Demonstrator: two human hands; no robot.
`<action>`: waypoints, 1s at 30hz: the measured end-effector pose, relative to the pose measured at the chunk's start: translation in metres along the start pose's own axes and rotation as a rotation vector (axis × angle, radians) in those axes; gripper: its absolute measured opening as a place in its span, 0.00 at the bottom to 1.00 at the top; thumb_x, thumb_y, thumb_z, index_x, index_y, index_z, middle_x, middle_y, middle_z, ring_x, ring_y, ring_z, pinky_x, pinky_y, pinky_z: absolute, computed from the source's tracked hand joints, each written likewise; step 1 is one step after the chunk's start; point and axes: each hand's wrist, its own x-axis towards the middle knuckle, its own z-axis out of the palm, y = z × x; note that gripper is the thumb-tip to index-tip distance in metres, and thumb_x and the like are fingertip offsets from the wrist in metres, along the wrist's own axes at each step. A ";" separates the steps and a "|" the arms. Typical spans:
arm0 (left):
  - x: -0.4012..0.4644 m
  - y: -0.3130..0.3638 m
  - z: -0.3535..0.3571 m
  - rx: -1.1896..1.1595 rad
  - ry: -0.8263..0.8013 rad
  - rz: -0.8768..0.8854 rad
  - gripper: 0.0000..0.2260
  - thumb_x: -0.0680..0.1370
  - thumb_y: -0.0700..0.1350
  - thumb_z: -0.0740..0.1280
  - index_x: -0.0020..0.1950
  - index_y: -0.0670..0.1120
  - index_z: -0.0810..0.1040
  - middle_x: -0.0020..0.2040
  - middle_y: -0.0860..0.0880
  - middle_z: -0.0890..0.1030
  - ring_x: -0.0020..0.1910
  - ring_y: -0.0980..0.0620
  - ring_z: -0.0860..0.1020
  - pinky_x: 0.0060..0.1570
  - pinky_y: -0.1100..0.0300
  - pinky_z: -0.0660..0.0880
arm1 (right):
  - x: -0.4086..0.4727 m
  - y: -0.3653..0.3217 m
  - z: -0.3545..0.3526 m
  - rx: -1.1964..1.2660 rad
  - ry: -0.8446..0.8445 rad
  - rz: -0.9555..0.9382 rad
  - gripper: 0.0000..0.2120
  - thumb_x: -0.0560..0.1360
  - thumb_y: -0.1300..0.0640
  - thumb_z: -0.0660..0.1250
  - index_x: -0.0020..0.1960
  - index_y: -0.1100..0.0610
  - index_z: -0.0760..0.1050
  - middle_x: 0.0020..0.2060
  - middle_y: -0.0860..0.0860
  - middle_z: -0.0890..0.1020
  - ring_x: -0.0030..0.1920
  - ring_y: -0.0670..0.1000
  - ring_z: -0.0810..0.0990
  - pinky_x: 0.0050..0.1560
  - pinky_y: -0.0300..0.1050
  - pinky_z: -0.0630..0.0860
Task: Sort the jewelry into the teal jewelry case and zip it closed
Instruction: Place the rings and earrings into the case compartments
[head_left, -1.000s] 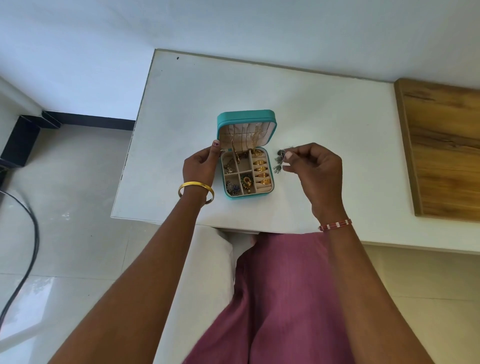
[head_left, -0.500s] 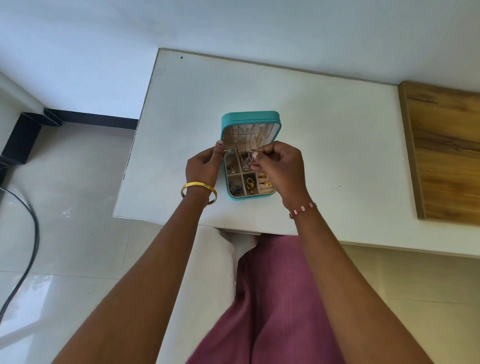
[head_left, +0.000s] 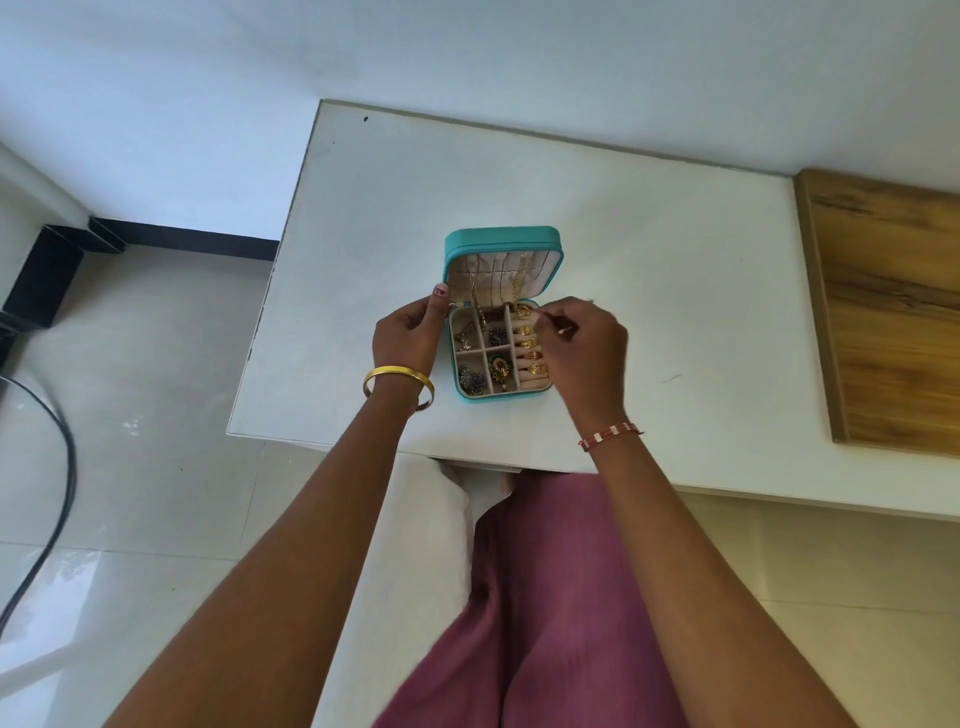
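Jewelry fills most of the small teal zip-around jewelry case (head_left: 503, 244), which sits open near the middle of the white table (head_left: 649, 249), toward its near edge, lid standing up on the far side. Thin gold chains (head_left: 511, 283) hang inside the cream lid. In the tray, a row of gold rings (head_left: 530, 343) runs down the right-hand slot, and the four square compartments on the left hold darker pieces, a blue-stoned cluster (head_left: 471, 376) in the near left one and a green and gold piece (head_left: 500, 366) beside it.

So the sorting looks nearly finished from where I stand: no loose piece shows on the table. What remains, I judge, is lowering the lid and running the zip round.

The left hand (head_left: 408, 338), gold bangle at the wrist, rests against the case's left side, thumb up by the hinge corner, steadying it. The right hand (head_left: 584, 343) hovers at the right edge of the tray, fingers curled in a narrow pinch near the top ring; whether anything is between them I cannot tell.

A second ago that right hand was out to the right of the case holding small dark dangling earrings; half a second ago it was over the middle compartments. Now it has drawn back rightward, and the earrings are no longer seen in it.

A wooden board (head_left: 893, 312) lies at the far right.
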 end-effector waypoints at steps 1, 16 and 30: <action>0.000 0.000 0.000 0.001 0.001 0.000 0.20 0.77 0.53 0.61 0.60 0.41 0.78 0.58 0.43 0.80 0.58 0.47 0.77 0.58 0.57 0.72 | 0.002 0.005 -0.005 0.000 0.057 0.018 0.05 0.73 0.63 0.67 0.45 0.63 0.81 0.39 0.54 0.83 0.37 0.46 0.77 0.38 0.22 0.68; 0.001 0.001 -0.001 0.012 -0.011 -0.007 0.19 0.77 0.54 0.62 0.59 0.41 0.79 0.57 0.43 0.81 0.58 0.47 0.77 0.58 0.57 0.72 | 0.033 0.045 -0.004 -0.285 -0.032 0.040 0.11 0.75 0.61 0.66 0.56 0.62 0.78 0.52 0.61 0.76 0.52 0.57 0.77 0.49 0.38 0.69; 0.001 0.002 -0.002 -0.003 -0.007 -0.018 0.20 0.76 0.54 0.62 0.59 0.41 0.79 0.57 0.43 0.81 0.58 0.46 0.77 0.59 0.56 0.72 | 0.020 0.031 -0.014 0.084 0.085 0.138 0.04 0.72 0.61 0.70 0.43 0.63 0.79 0.40 0.56 0.82 0.39 0.50 0.78 0.42 0.40 0.78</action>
